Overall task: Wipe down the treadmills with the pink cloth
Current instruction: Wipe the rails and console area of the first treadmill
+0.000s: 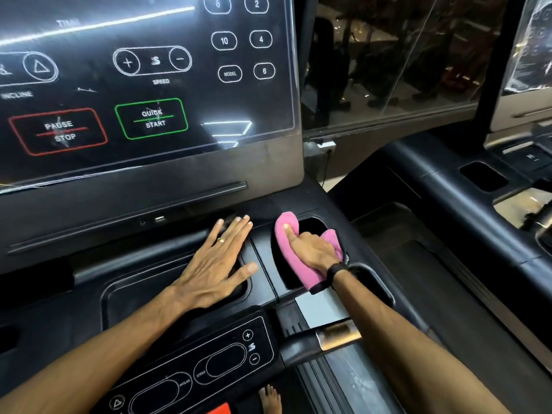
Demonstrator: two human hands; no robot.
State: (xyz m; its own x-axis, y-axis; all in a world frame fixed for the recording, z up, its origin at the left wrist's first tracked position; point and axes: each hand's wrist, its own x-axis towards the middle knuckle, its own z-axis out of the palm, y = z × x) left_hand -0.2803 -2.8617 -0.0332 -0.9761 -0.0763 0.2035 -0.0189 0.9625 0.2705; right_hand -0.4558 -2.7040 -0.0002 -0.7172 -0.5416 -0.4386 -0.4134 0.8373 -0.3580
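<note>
The right hand (pixel 310 249) presses the pink cloth (pixel 291 252) into the cup holder (pixel 310 227) right of the console tray, fingers curled over the fabric. The left hand (pixel 219 264) lies flat beside it, fingers straight, slightly spread. This treadmill (pixel 268 168) seems mid-wipe; the neighbouring treadmill (pixel 448 186) to the right likely waits. The screen (pixel 149 85) reads PAUSE STOP, QUICK START, SPEED, INCLINE.

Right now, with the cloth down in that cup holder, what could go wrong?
1. The right hand presses the pink cloth into the cup holder; the cloth may bunch and miss the bottom.
2. The left hand rests flat on the console tray, possibly leaving prints.
3. Wiping upward could touch the QUICK START button.
</note>
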